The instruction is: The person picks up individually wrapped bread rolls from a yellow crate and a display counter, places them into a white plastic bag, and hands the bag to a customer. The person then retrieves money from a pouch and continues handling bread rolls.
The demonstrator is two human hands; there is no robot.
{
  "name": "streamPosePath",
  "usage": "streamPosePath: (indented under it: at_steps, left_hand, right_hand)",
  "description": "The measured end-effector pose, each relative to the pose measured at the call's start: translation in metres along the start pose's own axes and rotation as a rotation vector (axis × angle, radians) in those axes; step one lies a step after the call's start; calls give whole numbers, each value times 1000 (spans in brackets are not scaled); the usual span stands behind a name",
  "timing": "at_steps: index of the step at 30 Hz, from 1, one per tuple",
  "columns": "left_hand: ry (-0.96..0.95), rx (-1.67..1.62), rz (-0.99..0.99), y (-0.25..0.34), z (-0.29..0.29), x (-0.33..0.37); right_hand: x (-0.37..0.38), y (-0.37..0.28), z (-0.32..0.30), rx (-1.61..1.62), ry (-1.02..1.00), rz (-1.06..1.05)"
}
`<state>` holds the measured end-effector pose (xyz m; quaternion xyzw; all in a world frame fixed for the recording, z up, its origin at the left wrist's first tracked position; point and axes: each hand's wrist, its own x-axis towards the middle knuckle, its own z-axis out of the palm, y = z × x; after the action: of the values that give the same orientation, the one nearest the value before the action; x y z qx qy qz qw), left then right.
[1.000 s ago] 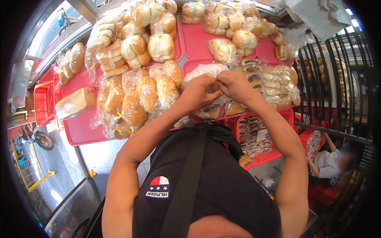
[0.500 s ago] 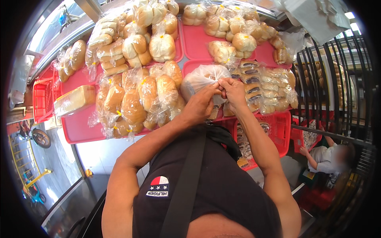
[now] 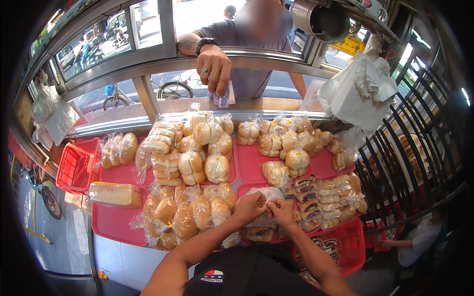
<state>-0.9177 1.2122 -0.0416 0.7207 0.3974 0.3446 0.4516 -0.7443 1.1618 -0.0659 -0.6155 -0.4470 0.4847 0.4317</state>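
A thin white plastic bag lies on a red tray, largely covered by my hands. In the earlier view it was rounded with something brownish inside; its contents are hidden now. My left hand pinches the gathered top of the bag. Close against it, my right hand grips the same top with bent fingers. Left of my hands sit clear bags of brown buns. Dark-filled bread rolls in clear wrap lie just right of them.
Across the window ledge, another person's hand holds folded banknotes. Bagged buns are piled on the far trays. A wrapped loaf and a red basket stand left. White bags hang beside black bars at right.
My view has tilted up, bringing in the window and the person with banknotes. Both my hands remain at the top of the plastic bag, closer together over it.
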Motion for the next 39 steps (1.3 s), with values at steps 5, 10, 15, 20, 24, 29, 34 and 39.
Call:
streamPosePath:
  at_steps: [5, 10, 15, 20, 24, 29, 34, 39]
  left_hand:
    - [-12, 254, 100, -16, 5, 2]
    - [-111, 253, 90, -6, -2, 2]
    - [-155, 205, 186, 41, -36, 6]
    - [70, -238, 62, 70, -103, 47]
    - [198, -426, 18, 55, -140, 62]
    - [406, -553, 211, 60, -162, 80]
    - [472, -807, 310, 72, -176, 124]
    - [414, -1023, 294, 88, -180, 156]
  right_hand:
    - [13, -6, -18, -790, 239, -593]
    - [11, -52, -24, -974, -135, -649]
    - [25, -50, -25, -1105, -307, -647]
    - [15, -80, -22, -957, -195, -591]
    - [14, -159, -37, -836, -19, -750]
    - [39, -242, -57, -427, 194, -805]
    - [84, -322, -56, -364, 326, -847]
    - [161, -375, -55, -528, 650, -1123]
